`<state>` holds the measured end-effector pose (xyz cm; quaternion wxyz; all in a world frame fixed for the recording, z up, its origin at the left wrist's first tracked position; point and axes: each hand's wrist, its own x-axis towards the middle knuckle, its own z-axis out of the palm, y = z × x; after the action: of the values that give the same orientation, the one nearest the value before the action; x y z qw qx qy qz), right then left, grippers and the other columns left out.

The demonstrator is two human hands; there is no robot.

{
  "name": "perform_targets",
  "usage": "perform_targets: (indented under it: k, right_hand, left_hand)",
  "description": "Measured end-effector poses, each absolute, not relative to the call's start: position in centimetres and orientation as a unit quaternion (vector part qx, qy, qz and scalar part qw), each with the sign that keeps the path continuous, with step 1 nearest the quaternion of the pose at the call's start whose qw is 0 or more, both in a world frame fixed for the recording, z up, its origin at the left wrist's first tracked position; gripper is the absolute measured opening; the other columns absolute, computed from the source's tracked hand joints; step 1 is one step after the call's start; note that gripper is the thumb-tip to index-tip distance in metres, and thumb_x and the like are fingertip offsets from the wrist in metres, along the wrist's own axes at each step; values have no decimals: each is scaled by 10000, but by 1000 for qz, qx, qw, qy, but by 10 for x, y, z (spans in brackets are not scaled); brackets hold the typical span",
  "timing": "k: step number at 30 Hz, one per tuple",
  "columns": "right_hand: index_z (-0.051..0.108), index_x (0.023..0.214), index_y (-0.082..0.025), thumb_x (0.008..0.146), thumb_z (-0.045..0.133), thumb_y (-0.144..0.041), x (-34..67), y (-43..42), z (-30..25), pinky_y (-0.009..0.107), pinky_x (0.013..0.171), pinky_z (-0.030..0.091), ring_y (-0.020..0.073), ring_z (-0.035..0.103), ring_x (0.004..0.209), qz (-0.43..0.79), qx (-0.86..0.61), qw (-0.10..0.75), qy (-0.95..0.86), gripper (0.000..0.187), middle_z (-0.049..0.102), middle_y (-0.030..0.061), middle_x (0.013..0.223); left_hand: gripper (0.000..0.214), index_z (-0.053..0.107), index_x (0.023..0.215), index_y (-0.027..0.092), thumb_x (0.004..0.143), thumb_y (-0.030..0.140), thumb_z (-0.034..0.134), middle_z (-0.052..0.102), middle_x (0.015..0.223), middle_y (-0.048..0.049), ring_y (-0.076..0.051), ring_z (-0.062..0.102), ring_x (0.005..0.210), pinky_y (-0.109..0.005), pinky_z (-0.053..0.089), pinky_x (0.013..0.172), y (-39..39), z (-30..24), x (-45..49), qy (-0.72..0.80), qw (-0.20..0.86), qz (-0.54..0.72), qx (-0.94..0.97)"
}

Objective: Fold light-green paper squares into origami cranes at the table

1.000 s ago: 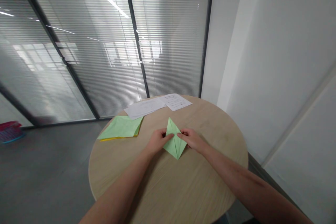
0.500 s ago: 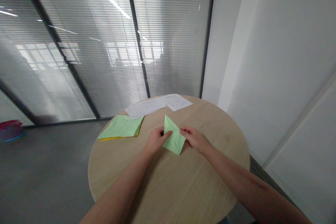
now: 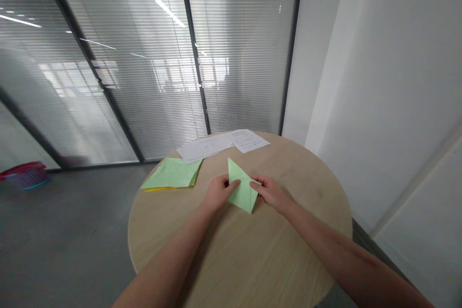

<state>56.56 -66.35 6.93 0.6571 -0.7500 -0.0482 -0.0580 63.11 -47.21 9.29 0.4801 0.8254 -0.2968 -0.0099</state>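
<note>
A folded sheet of light green paper (image 3: pixel 242 193), kite-like in outline with a point at the top, is held up over the table between both hands. My left hand (image 3: pixel 219 191) grips its left edge, thumb across the front and fingers mostly hidden behind. On the other side my right hand (image 3: pixel 269 192) pinches the right edge, its thumb pressing on the front near the middle. Creases run down the face of the paper.
The round wooden table (image 3: pixel 288 260) carries a stack of green and yellow paper (image 3: pixel 173 173) at left and printed white sheets (image 3: pixel 207 147) at the back. A red and blue basket (image 3: pixel 29 176) sits on the floor. A glass partition with blinds (image 3: pixel 245 57) stands behind.
My right thumb has moved inward over the front of the paper, and the right flap appears pressed flatter. The whole view has shifted slightly, with everything appearing a little further right.
</note>
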Motion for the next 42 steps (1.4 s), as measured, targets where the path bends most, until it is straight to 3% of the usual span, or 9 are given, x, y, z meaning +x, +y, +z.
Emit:
perform_targets:
  k: [9, 14, 17, 20, 23, 26, 29, 34, 42]
  right_hand:
    - [611, 1133, -204, 795, 606, -386, 557, -659, 81, 237, 573, 431, 154, 569, 726, -76, -773, 624, -89, 384, 638, 33, 882]
    - [591, 1168, -212, 777, 639, -359, 558, -655, 77, 268, 644, 480, 172, 578, 839, -75, -751, 644, -125, 421, 622, 56, 977]
    - [602, 1151, -221, 772, 652, -351, 557, -656, 76, 282, 684, 498, 181, 560, 903, -110, -765, 621, -132, 403, 604, 71, 1048]
    - [594, 1172, -244, 789, 646, -367, 555, -658, 79, 288, 707, 504, 199, 552, 996, -138, -782, 588, -155, 406, 552, 86, 1182]
    - [578, 1212, -259, 800, 644, -407, 553, -659, 81, 340, 859, 485, 240, 468, 1208, -154, -799, 556, -172, 443, 423, 102, 1367]
    - [572, 1241, -265, 795, 648, -453, 552, -661, 82, 423, 1065, 328, 266, 305, 1361, -174, -825, 507, -179, 489, 293, 103, 1483]
    - [584, 1237, -268, 818, 615, -476, 551, -662, 82, 446, 1125, 215, 264, 224, 1404, -200, -846, 462, -178, 469, 214, 92, 1531]
    - [632, 1175, -293, 870, 536, -477, 552, -666, 83, 446, 1120, 224, 251, 226, 1406, -243, -857, 433, -138, 369, 198, 49, 1546]
    - [650, 1144, -298, 871, 546, -407, 553, -666, 81, 448, 1115, 251, 245, 305, 1373, -237, -859, 429, -146, 312, 254, 35, 1528]
  left_hand:
    - [408, 673, 889, 135, 823, 506, 517, 686, 785, -64, -185, 583, 677, -279, 404, 607, -473, 98, 627, -283, 433, 33, 855]
    - [385, 618, 923, 163, 796, 518, 542, 655, 847, -64, -177, 581, 716, -273, 398, 629, -476, 100, 623, -220, 376, 136, 890]
    - [346, 598, 848, 167, 787, 505, 551, 619, 742, -44, -176, 560, 676, -274, 391, 609, -478, 100, 619, -191, 352, 169, 900]
    - [315, 603, 844, 162, 803, 467, 539, 621, 740, -41, -164, 570, 663, -266, 426, 591, -482, 99, 617, -237, 439, 90, 862]
    - [340, 616, 946, 135, 795, 434, 557, 656, 858, -88, -187, 613, 734, -273, 484, 580, -487, 96, 617, -261, 564, -33, 783]
    - [357, 628, 1006, 122, 771, 389, 595, 669, 981, -124, -226, 633, 855, -311, 525, 656, -492, 94, 615, -249, 647, -104, 713]
    - [325, 649, 1024, 129, 739, 278, 605, 681, 1025, -109, -222, 634, 900, -335, 512, 775, -492, 97, 612, -248, 696, -165, 653]
    - [475, 655, 1076, 138, 605, 110, 598, 670, 1122, -109, -248, 623, 998, -352, 466, 887, -488, 103, 606, -285, 746, -282, 532]
    - [361, 650, 1070, 123, 756, 298, 686, 679, 1109, -143, -240, 664, 897, -362, 510, 809, -494, 92, 609, -149, 788, -243, 546]
